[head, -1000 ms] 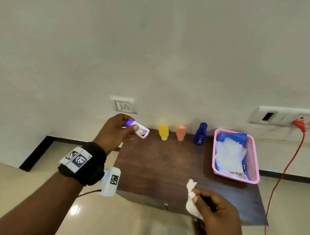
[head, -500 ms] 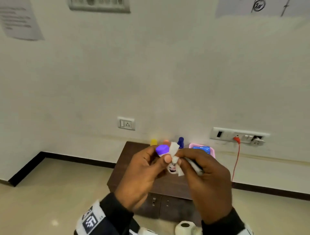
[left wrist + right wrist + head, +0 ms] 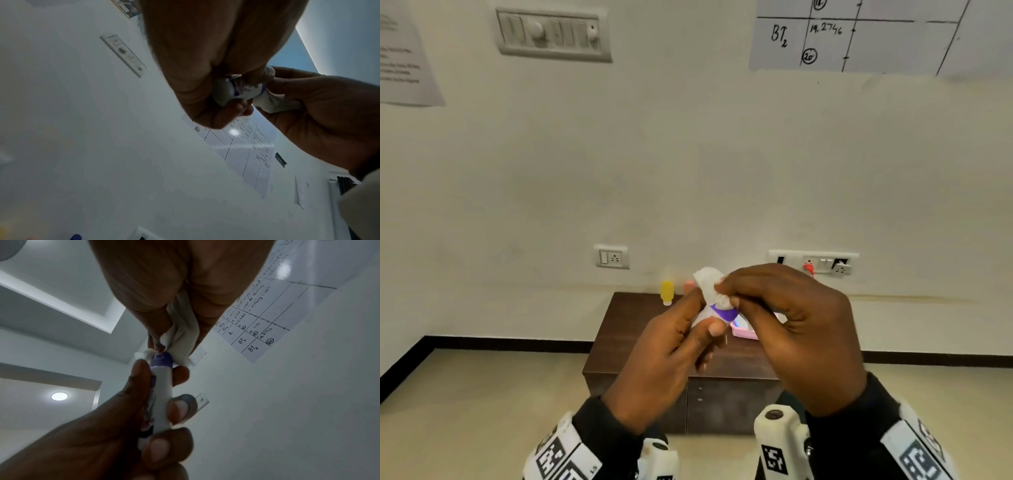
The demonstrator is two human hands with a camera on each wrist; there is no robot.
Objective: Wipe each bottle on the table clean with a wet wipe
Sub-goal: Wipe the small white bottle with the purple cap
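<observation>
My left hand (image 3: pixel 690 334) grips a small white bottle with a purple cap (image 3: pixel 723 312), raised in front of me above the table. My right hand (image 3: pixel 750 291) pinches a crumpled white wet wipe (image 3: pixel 710 284) and presses it on the cap end. In the right wrist view the bottle (image 3: pixel 162 395) points up at the wipe (image 3: pixel 180 335), held by the left hand's fingers (image 3: pixel 180 408). In the left wrist view the bottle (image 3: pixel 228 91) and the wipe (image 3: pixel 271 102) meet between both hands. A yellow bottle (image 3: pixel 667 292) stands at the table's back edge; an orange one (image 3: pixel 689 286) peeks out behind my left hand.
The dark brown table (image 3: pixel 626 329) stands against the white wall. A pink basket (image 3: pixel 743 331) is mostly hidden behind my hands. Wall sockets (image 3: pixel 612 257) and a switch strip with a red plug (image 3: pixel 808 266) sit above the table. Beige floor lies around it.
My left hand lifted the purple-capped bottle from the table's left end up toward me. My right hand brought the wipe up to it and now covers the cap end. The head view tilted upward.
</observation>
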